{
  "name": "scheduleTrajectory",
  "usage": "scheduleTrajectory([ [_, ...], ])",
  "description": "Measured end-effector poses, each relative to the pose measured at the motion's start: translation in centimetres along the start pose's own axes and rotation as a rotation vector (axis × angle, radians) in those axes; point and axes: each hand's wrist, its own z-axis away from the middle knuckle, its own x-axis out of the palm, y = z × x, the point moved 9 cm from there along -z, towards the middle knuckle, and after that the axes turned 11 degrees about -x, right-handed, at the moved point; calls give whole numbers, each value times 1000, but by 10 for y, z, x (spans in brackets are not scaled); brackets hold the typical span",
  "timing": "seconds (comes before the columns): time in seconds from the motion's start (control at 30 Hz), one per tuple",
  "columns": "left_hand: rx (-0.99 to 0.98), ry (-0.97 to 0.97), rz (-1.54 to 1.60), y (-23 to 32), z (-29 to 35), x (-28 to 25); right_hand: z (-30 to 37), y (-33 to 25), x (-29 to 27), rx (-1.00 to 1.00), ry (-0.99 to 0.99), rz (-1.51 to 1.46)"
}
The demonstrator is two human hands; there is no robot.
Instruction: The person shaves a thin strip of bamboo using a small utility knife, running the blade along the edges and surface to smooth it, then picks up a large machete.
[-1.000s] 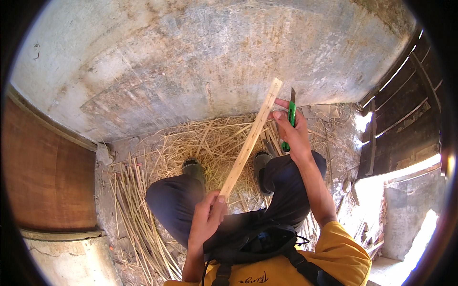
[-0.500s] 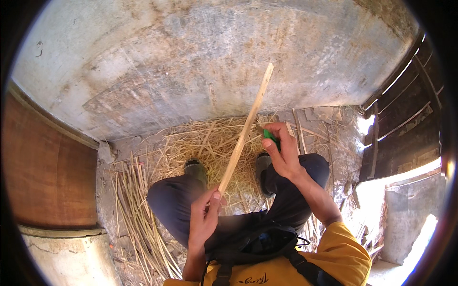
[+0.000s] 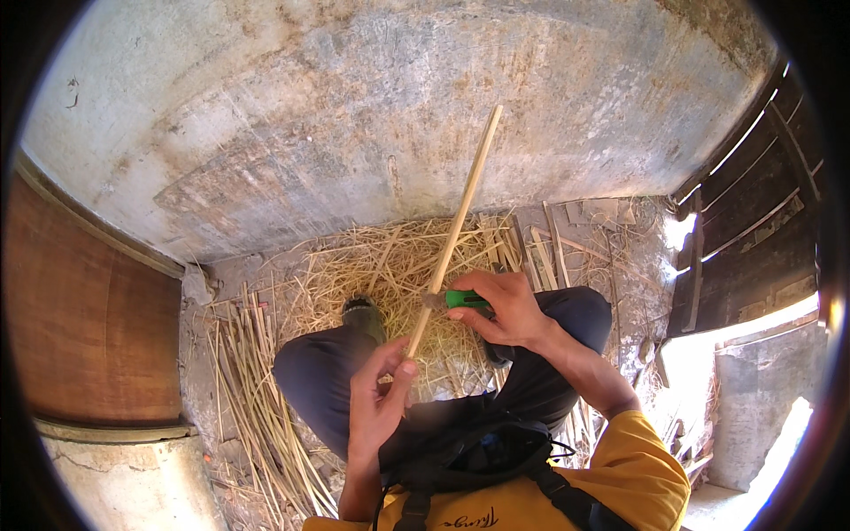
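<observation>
My left hand (image 3: 381, 389) is closed around the lower end of a long, pale bamboo strip (image 3: 467, 205), which slants up and to the right. In my right hand (image 3: 503, 308) is a green-handled knife (image 3: 467, 300), gripped by the handle with its short greyish blade pointing left. The blade sits across the strip a little above my left hand and looks to be touching it. Blur hides the exact cutting edge.
Thin shavings (image 3: 381, 265) cover the floor between my boots. A bundle of long split sticks (image 3: 257, 389) lies at my left, beside a brown wooden panel (image 3: 97, 301). A stained wall (image 3: 354, 115) rises in front; dark boards (image 3: 753, 212) stand at right.
My right hand has brought the knife down and left onto the strip. The strip has turned slightly in my left hand, showing a narrower side.
</observation>
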Motion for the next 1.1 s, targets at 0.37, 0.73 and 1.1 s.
scheduleTrajectory([
  [0.37, 108, 52, 7, 5, -1, 2, 1, -8, 1, -90, 16, 78],
  [0.73, 160, 94, 65, 4, 5, 4, -2, -14, -2, -95, 43, 153],
  [1.1, 167, 108, 63, 1, 6, 2, -3, -14, -6, -88, 92, 242],
])
